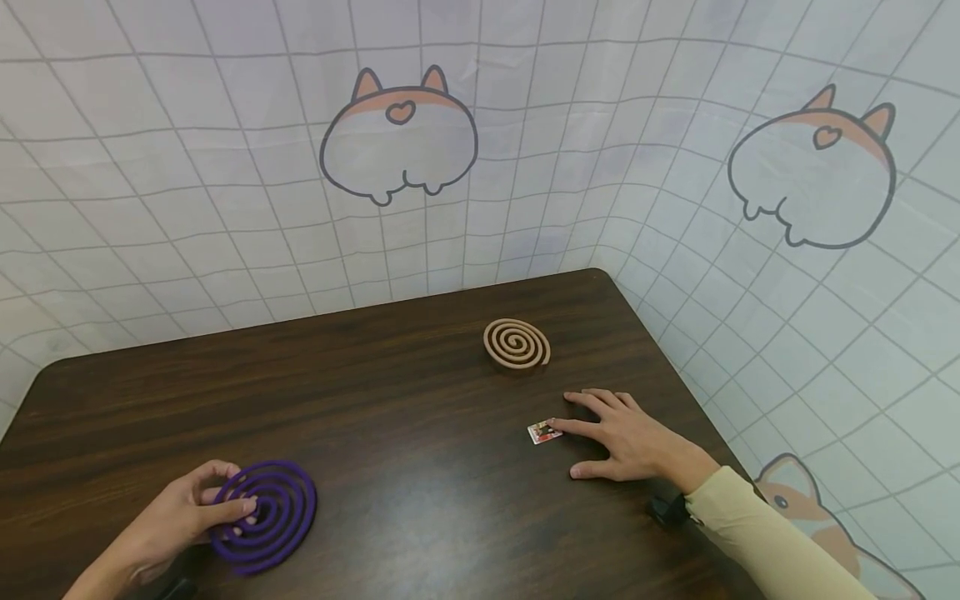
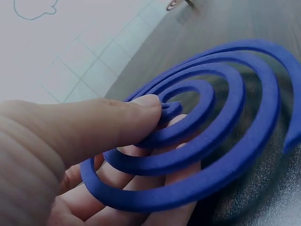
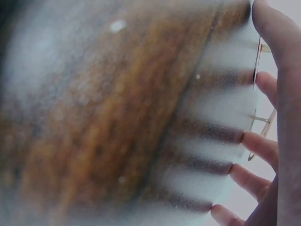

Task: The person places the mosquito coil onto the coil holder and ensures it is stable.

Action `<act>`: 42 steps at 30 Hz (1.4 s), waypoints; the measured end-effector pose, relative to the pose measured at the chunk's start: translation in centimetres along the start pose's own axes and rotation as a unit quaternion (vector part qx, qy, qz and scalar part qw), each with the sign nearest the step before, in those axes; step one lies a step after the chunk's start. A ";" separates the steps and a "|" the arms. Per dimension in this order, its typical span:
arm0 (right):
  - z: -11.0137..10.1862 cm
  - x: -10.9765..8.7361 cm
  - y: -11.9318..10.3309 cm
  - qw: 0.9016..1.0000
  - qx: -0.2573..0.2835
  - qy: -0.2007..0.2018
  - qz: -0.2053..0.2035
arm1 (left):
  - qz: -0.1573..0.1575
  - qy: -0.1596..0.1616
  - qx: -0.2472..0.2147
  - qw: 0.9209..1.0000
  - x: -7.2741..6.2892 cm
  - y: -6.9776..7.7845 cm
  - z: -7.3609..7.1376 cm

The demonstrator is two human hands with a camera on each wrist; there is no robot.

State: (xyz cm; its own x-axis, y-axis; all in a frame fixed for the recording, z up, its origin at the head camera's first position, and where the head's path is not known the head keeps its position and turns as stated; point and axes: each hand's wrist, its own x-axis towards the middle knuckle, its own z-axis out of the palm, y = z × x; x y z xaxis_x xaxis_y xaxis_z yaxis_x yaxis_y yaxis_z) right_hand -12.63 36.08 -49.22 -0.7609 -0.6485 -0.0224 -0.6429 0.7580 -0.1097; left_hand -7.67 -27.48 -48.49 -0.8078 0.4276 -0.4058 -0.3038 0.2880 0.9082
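Observation:
A purple mosquito coil (image 1: 288, 521) is at the left of the table, its centre pinched by my left hand (image 1: 183, 508). In the left wrist view the thumb lies on top of the coil (image 2: 268, 108) and the fingers are beneath it. My right hand (image 1: 630, 437) is spread on the table at the right, fingertips down. Its index fingertip touches the edge of a small flat card (image 1: 542, 432) with a colourful printed picture. Behind that hand, a light brown mosquito coil (image 1: 516, 343) sits raised on a small stand.
The dark wood-grain table (image 1: 360, 392) has rounded far corners. A white grid-patterned curtain (image 1: 247, 208) printed with corgi drawings hangs along its back and right sides. A black strap (image 1: 666, 510) is at my right wrist, below a pale yellow sleeve (image 1: 765, 525).

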 end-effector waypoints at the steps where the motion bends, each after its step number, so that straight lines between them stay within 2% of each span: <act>1: 0.0 0.0 0.0 1.000 0.001 0.000 0.000 | -0.001 0.000 -0.003 1.000 0.0 0.0 0.0; 15: 0.0 -0.1 0.1 1.000 0.000 -0.003 -0.002 | -0.007 0.014 -0.017 1.000 0.8 0.1 0.4; 26: -0.1 0.0 0.2 1.000 -0.004 -0.008 0.003 | -0.021 0.036 -0.028 0.999 1.6 1.0 1.4; 34: -0.1 0.0 0.2 1.000 -0.004 -0.010 0.004 | -0.008 0.041 -0.038 0.998 2.4 1.2 2.0; 42: 0.0 0.1 0.0 1.000 0.000 -0.016 0.003 | 0.005 0.031 -0.049 0.998 2.9 1.2 2.4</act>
State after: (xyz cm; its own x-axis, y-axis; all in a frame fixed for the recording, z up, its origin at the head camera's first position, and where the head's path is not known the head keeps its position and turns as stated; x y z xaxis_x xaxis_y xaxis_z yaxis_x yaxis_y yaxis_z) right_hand -12.71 36.05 -49.21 -0.7615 -0.6458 -0.0553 -0.6382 0.7620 -0.1100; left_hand -9.17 -23.81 -48.84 -0.8399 0.3751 -0.3923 -0.3408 0.1982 0.9190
